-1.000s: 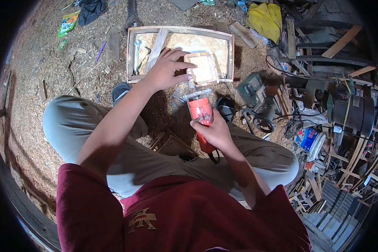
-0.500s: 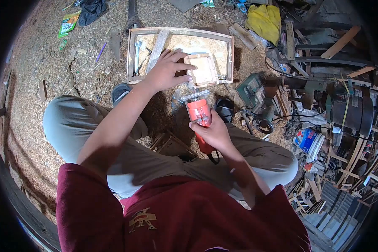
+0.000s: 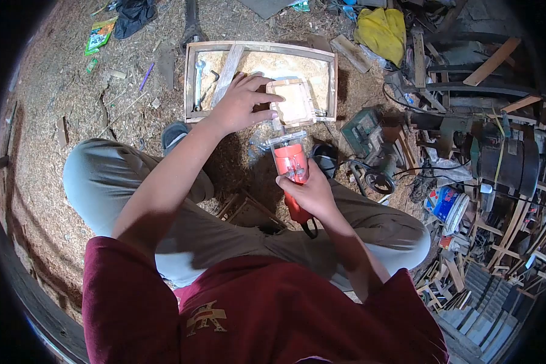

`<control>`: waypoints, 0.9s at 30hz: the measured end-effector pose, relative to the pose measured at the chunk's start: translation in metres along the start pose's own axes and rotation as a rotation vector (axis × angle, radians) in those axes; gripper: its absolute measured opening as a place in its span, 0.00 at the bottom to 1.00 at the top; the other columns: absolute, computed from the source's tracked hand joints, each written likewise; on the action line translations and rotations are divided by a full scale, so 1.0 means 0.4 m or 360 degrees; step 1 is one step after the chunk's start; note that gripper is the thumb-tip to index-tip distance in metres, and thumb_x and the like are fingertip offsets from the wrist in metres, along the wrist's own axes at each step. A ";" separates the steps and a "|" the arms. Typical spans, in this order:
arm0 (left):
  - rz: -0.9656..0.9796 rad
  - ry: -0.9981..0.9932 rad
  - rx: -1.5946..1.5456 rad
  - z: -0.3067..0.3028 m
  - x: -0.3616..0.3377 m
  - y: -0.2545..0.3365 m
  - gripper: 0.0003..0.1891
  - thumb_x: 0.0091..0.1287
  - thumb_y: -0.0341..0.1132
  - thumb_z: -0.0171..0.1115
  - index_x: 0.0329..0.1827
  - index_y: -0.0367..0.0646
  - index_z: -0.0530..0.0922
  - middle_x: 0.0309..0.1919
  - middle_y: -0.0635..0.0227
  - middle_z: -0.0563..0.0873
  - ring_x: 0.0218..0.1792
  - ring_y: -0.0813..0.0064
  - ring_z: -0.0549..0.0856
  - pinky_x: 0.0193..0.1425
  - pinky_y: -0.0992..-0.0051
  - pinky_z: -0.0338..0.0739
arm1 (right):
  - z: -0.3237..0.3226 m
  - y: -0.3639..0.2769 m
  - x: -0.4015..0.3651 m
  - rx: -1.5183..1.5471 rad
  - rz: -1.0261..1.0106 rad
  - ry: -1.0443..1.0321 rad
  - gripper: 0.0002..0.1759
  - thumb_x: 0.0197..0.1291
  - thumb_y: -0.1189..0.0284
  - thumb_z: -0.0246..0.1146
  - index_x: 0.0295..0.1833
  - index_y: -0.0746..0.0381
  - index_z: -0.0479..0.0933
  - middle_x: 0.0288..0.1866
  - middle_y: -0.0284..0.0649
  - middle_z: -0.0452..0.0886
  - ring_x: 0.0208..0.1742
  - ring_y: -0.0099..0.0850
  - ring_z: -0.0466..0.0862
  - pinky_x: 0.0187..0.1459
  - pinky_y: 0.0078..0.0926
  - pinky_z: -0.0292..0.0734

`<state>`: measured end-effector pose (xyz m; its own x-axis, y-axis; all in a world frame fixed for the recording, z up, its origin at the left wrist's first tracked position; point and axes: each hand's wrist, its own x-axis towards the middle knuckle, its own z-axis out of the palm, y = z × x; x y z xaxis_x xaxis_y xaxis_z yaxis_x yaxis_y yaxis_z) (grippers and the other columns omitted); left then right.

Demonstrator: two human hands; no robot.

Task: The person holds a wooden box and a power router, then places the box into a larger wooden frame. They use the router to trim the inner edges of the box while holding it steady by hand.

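My right hand is wrapped round the body of a red trim router, which has a clear base at its far end. That base lies close to the near edge of a small square wooden frame; whether the bit touches the wood cannot be made out. My left hand grips the frame's left side, with thumb and fingers at its edge. Beneath the frame and left hand is a shallow wooden tray with sawdust, a wooden strip and a wrench in it.
Sawdust and scraps cover the ground. On the right are a green metal machine part, black cables, a blue and white bucket and piled wood offcuts. A yellow bag lies at the back right.
The router in my right hand has shifted slightly right along the frame's near edge. My left hand and the wooden frame are nearly unmoved.
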<state>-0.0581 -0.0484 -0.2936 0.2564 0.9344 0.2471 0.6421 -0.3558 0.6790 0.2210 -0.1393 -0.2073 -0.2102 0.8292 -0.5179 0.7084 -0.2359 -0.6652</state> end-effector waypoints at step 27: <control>-0.0003 -0.0010 0.0013 0.000 -0.001 0.000 0.23 0.70 0.50 0.80 0.68 0.68 0.93 0.77 0.58 0.82 0.84 0.45 0.72 0.91 0.40 0.56 | 0.017 0.019 0.003 -0.0036 -0.0099 -0.0006 0.36 0.59 0.48 0.83 0.58 0.65 0.80 0.47 0.51 0.92 0.50 0.48 0.94 0.57 0.44 0.86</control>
<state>-0.0581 -0.0486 -0.2938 0.2600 0.9350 0.2413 0.6486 -0.3543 0.6737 0.2214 -0.1435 -0.2168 -0.2569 0.8398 -0.4782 0.7090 -0.1725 -0.6838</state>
